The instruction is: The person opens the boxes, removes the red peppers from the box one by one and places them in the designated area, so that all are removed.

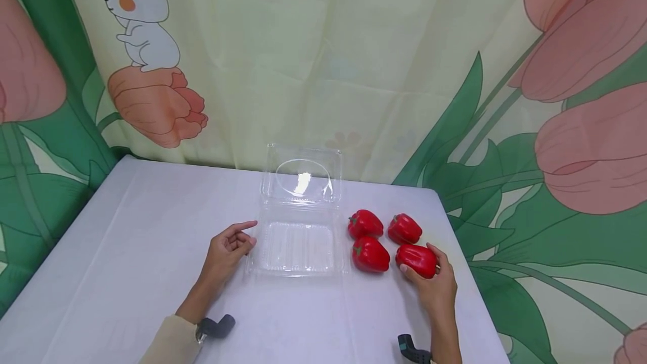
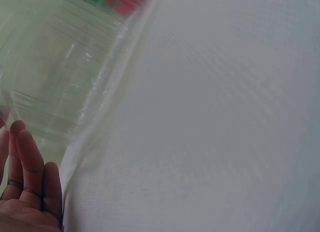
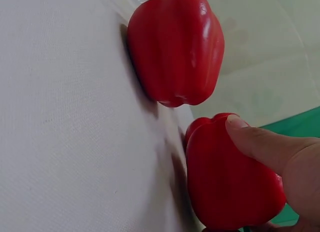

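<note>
A clear plastic clamshell container [image 1: 298, 271] stands with its lid raised behind it. At its left edge is my left hand [image 1: 224, 249], index finger extended and the other fingers bent a little. In the left wrist view, the left fingers [image 2: 32, 164] look fairly straight beside the clear wall; whether they touch it is hard to tell. My right hand [image 1: 437, 285] grips a red bell pepper [image 1: 417, 260], thumb on the near side, fingers around the stem end. In the right wrist view the thumb presses on that pepper [image 3: 225, 177], with another bell pepper [image 3: 175, 47] close by.
Right of the container lie more red bell peppers: one at the back [image 1: 366, 223], a front one [image 1: 371, 254] and one [image 1: 404, 229] behind the held pepper. A white cloth [image 1: 126, 274] covers the table. Behind it hangs a printed curtain [image 1: 354, 72].
</note>
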Tool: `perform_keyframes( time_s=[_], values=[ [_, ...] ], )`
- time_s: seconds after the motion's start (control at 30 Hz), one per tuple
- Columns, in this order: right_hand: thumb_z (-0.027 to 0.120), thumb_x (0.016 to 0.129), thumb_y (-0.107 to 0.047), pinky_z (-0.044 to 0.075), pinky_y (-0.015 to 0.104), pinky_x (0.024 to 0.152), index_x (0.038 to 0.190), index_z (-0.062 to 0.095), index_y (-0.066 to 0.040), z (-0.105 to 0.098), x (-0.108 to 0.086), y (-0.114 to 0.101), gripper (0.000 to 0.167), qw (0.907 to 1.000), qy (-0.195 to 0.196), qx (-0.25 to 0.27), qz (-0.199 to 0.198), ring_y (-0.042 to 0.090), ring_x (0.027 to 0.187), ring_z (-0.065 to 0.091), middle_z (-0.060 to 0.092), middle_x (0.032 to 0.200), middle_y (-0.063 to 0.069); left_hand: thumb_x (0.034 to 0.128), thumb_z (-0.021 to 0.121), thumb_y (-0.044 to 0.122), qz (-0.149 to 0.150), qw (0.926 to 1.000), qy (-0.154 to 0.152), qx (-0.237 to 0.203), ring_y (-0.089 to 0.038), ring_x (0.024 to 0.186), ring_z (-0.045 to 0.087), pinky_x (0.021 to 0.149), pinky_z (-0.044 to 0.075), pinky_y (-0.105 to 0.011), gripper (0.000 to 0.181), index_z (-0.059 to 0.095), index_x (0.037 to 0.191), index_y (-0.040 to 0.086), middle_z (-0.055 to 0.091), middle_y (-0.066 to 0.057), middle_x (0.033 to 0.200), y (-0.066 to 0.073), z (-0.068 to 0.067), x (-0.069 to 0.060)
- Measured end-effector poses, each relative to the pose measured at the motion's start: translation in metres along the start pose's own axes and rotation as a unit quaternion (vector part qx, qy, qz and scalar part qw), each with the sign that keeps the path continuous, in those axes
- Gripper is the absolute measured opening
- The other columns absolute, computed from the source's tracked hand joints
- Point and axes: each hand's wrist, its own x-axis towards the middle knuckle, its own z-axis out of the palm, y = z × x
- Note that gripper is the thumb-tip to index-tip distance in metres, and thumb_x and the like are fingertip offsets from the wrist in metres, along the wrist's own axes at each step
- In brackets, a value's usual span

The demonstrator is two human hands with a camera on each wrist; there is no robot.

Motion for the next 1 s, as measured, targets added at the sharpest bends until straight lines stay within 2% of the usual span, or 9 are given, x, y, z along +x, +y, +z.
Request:
perform_keyframes(
  time_s=[0.27,0.57,0.7,0.8,0.9,1.0],
  values=[
    [0.093,0.082,-0.026,0.053,0.066,0.105,0.169,0.028,-0.020,0.000,0.006,0.004,0.109,0.9998,-0.014,-0.007,0.008,0.052,0.149,0.036,0.035,0.167,0.024,0.0978,0.077,0.010,0.005,1.0000,-0.007,0.004,-0.014,0.080,0.063,0.072,0.058,-0.018,0.042,0.067,0.139,0.013,0.069,-0.005,0.096,-0.001,0.004,0.002],
    [0.094,0.081,-0.028,0.053,0.067,0.104,0.169,0.027,-0.021,0.003,0.001,0.005,0.111,0.9997,0.002,-0.014,0.018,0.053,0.148,0.037,0.035,0.166,0.026,0.0983,0.076,0.009,0.005,0.9999,-0.009,0.009,-0.014,0.080,0.064,0.073,0.058,-0.018,0.041,0.067,0.138,0.013,0.069,-0.006,0.096,-0.001,0.006,-0.001],
    [0.094,0.080,-0.028,0.053,0.067,0.101,0.169,0.030,-0.022,0.004,-0.006,-0.004,0.109,0.9994,0.026,-0.018,0.013,0.053,0.146,0.037,0.035,0.164,0.027,0.0987,0.076,0.010,0.009,0.9998,-0.011,0.013,-0.015,0.082,0.065,0.074,0.058,-0.018,0.040,0.067,0.137,0.015,0.069,-0.006,0.096,-0.001,0.005,-0.001],
    [0.093,0.082,-0.028,0.053,0.068,0.101,0.168,0.033,-0.025,0.006,-0.011,-0.015,0.105,0.9979,0.058,-0.028,-0.007,0.052,0.148,0.035,0.035,0.165,0.026,0.0998,0.075,0.011,0.011,0.9998,-0.008,0.013,-0.015,0.082,0.065,0.074,0.059,-0.019,0.038,0.067,0.137,0.014,0.068,-0.006,0.096,0.000,0.002,0.000],
    [0.092,0.082,-0.027,0.051,0.073,0.103,0.167,0.036,-0.028,0.009,-0.013,-0.031,0.101,0.9936,0.087,-0.049,-0.052,0.049,0.153,0.031,0.034,0.168,0.022,0.1016,0.072,0.011,0.000,1.0000,0.004,-0.004,-0.015,0.081,0.065,0.075,0.059,-0.020,0.038,0.065,0.139,0.013,0.068,-0.007,0.096,0.003,0.002,0.002],
    [0.091,0.082,-0.028,0.031,0.078,0.120,0.165,0.040,-0.026,0.015,-0.014,-0.050,0.097,0.9856,0.104,-0.069,-0.114,0.047,0.157,0.026,0.032,0.171,0.019,0.1050,0.066,0.014,-0.023,0.9995,0.014,-0.014,-0.015,0.082,0.067,0.080,0.060,-0.019,0.038,0.061,0.143,0.015,0.070,-0.011,0.100,0.007,0.001,0.003]
  ],
)
